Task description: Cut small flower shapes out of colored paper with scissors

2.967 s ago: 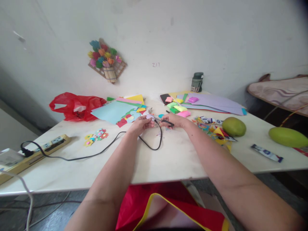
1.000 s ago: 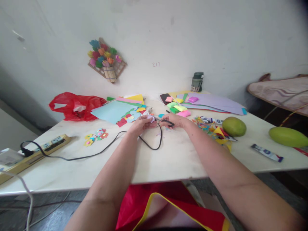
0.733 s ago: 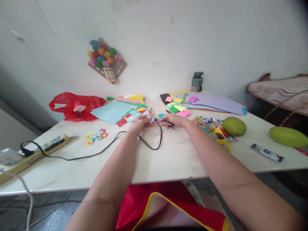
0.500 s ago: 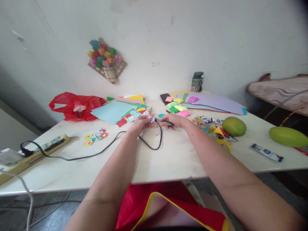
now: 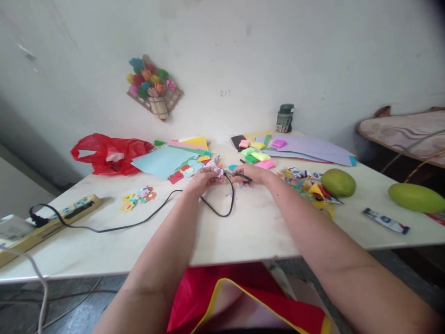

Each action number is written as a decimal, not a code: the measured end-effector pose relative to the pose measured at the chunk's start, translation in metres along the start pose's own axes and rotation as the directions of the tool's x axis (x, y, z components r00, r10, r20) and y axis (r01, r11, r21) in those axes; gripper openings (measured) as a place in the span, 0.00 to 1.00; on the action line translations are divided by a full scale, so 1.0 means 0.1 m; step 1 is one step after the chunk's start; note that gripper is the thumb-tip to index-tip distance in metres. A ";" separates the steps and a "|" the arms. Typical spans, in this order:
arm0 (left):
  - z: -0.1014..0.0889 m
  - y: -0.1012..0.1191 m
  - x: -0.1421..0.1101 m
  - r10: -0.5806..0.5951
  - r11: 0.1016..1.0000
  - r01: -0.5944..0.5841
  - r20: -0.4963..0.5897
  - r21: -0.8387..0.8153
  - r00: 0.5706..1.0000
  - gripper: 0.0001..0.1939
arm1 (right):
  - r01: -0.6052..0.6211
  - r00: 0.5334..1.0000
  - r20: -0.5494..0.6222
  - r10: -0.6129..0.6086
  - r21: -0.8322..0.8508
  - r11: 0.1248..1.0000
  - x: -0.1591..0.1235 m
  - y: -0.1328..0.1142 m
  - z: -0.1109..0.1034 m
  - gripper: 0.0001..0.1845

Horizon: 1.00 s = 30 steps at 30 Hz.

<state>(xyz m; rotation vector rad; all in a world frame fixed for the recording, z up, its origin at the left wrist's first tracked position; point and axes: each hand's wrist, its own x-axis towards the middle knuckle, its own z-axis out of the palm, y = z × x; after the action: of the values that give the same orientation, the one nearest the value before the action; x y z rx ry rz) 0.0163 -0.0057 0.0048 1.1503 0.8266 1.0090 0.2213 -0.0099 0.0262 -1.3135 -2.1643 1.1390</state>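
Observation:
My left hand [image 5: 205, 180] pinches a small piece of pale purple paper [image 5: 218, 172] above the middle of the table. Opposite it, my right hand [image 5: 252, 174] is closed around the black handles of a pair of scissors [image 5: 243, 176]. The scissor blades point left, toward the paper; whether they touch it I cannot tell. A black cord [image 5: 232, 204] loops just below the hands. Tiny scraps lie on the table under them. Left of my left hand are coloured paper cut-outs [image 5: 177, 176].
A power strip [image 5: 79, 206] and small paper flowers [image 5: 139, 198] lie on the left, with a red plastic bag [image 5: 111, 153] behind. Coloured sheets [image 5: 309, 146], clay packets [image 5: 259, 157], paper scraps [image 5: 314, 192], a green fruit [image 5: 338, 182] and a glue tube [image 5: 385, 220] are on the right.

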 end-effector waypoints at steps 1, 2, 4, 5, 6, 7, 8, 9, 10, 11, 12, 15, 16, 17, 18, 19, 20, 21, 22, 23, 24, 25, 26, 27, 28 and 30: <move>0.00 0.00 0.00 -0.001 1.000 0.001 -0.002 -0.003 1.000 0.04 | 0.000 1.000 0.000 0.000 -0.002 1.000 0.00 0.00 0.00 0.18; 0.01 0.00 0.00 -0.003 1.000 0.003 -0.005 -0.004 1.000 0.05 | 0.003 1.000 0.001 -0.003 -0.001 1.000 0.01 0.01 0.00 0.18; 0.01 0.01 -0.01 -0.008 1.000 0.008 -0.010 -0.004 1.000 0.05 | 0.012 1.000 0.005 -0.012 0.012 1.000 0.02 0.03 0.00 0.19; 0.02 0.01 -0.01 -0.009 1.000 0.009 -0.015 -0.005 1.000 0.04 | 0.014 1.000 0.007 -0.014 0.019 1.000 0.03 0.04 0.00 0.19; 0.02 0.01 -0.01 -0.010 1.000 0.010 -0.017 -0.006 1.000 0.04 | 0.015 1.000 0.007 -0.016 0.023 1.000 0.03 0.05 -0.01 0.20; 0.02 0.02 -0.01 -0.010 1.000 0.010 -0.019 -0.007 1.000 0.04 | 0.018 1.000 0.006 -0.018 0.023 1.000 0.03 0.05 -0.01 0.20; 0.03 0.02 -0.02 -0.011 1.000 0.011 -0.020 -0.009 1.000 0.04 | 0.021 1.000 0.004 -0.022 0.020 1.000 0.04 0.06 -0.01 0.20; 0.03 0.02 -0.02 -0.013 1.000 0.012 -0.021 -0.010 1.000 0.04 | 0.026 1.000 0.000 -0.026 0.015 1.000 0.03 0.05 -0.01 0.21; 0.03 0.02 -0.02 -0.016 1.000 0.016 -0.022 -0.012 1.000 0.04 | 0.030 1.000 -0.005 -0.030 0.011 1.000 0.03 0.05 -0.01 0.21; 0.03 0.03 -0.02 -0.021 1.000 0.021 -0.022 -0.013 1.000 0.04 | 0.032 0.999 -0.010 -0.032 0.008 0.999 0.03 0.04 0.00 0.21; 0.03 0.03 -0.02 -0.024 1.000 0.024 -0.024 -0.012 0.999 0.04 | 0.035 0.999 -0.015 -0.035 0.009 0.999 0.03 0.04 0.00 0.21; 0.02 0.02 -0.01 -0.015 1.000 0.015 -0.029 -0.004 0.999 0.05 | 0.054 0.998 -0.020 -0.053 0.019 0.998 0.03 0.05 0.00 0.21; 0.02 0.02 -0.01 -0.006 1.000 0.006 -0.031 0.000 0.999 0.05 | 0.064 0.998 -0.022 -0.063 0.022 0.998 0.04 0.06 0.01 0.21; 0.01 0.02 0.00 0.002 1.000 -0.002 -0.034 0.005 0.999 0.06 | 0.077 0.997 -0.026 -0.077 0.024 0.997 0.06 0.08 0.01 0.21; 0.01 0.02 0.00 0.007 1.000 -0.007 -0.035 0.009 0.999 0.06 | 0.093 0.995 -0.032 -0.093 0.021 0.995 0.07 0.09 0.01 0.21; 0.01 0.01 0.00 0.008 1.000 -0.008 -0.036 0.012 0.999 0.07 | 0.110 0.993 -0.038 -0.109 0.013 0.994 0.09 0.11 0.01 0.21; 0.00 0.01 0.00 0.006 1.000 -0.006 -0.038 0.014 0.999 0.07 | 0.127 0.991 -0.046 -0.127 0.001 0.992 0.10 0.13 0.01 0.22; 0.00 0.01 0.01 0.004 1.000 -0.004 -0.040 0.013 0.999 0.07 | 0.141 0.988 -0.054 -0.141 -0.012 0.990 0.12 0.15 0.00 0.22; 0.00 0.01 0.01 0.002 1.000 -0.001 -0.043 0.009 0.999 0.07 | 0.151 0.986 -0.061 -0.152 -0.025 0.988 0.13 0.16 0.00 0.23; 0.00 0.01 0.01 0.001 1.000 -0.001 -0.047 0.004 0.999 0.07 | 0.154 0.986 -0.066 -0.156 -0.035 0.987 0.13 0.17 0.00 0.23; -0.01 0.00 0.01 0.001 1.000 -0.001 -0.049 -0.001 0.999 0.07 | 0.153 0.985 -0.071 -0.155 -0.041 0.987 0.13 0.17 0.00 0.24; -0.01 0.00 0.01 0.001 1.000 -0.002 -0.050 -0.006 0.999 0.07 | 0.150 0.985 -0.075 -0.153 -0.043 0.988 0.13 0.17 0.00 0.24; -0.01 0.00 0.02 0.001 1.000 -0.001 -0.050 -0.010 0.999 0.06 | 0.148 0.985 -0.080 -0.151 -0.043 0.988 0.13 0.16 0.00 0.24; -0.02 0.00 0.02 0.000 1.000 -0.001 -0.048 -0.013 0.999 0.06 | 0.144 0.985 -0.085 -0.147 -0.043 0.989 0.13 0.15 0.00 0.24; -0.02 -0.01 0.02 -0.001 1.000 0.000 -0.043 -0.018 0.999 0.06 | 0.140 0.986 -0.088 -0.142 -0.038 0.989 0.12 0.14 0.00 0.23; -0.03 -0.01 0.03 -0.006 1.000 0.005 -0.031 -0.029 1.000 0.06 | 0.125 0.988 -0.085 -0.125 -0.007 0.992 0.10 0.12 0.00 0.22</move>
<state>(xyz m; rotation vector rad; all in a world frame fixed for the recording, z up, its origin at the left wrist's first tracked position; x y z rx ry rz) 0.0147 -0.0025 0.0027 1.1096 0.8369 1.0329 0.2226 0.0015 0.0158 -1.1863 -2.1527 1.0140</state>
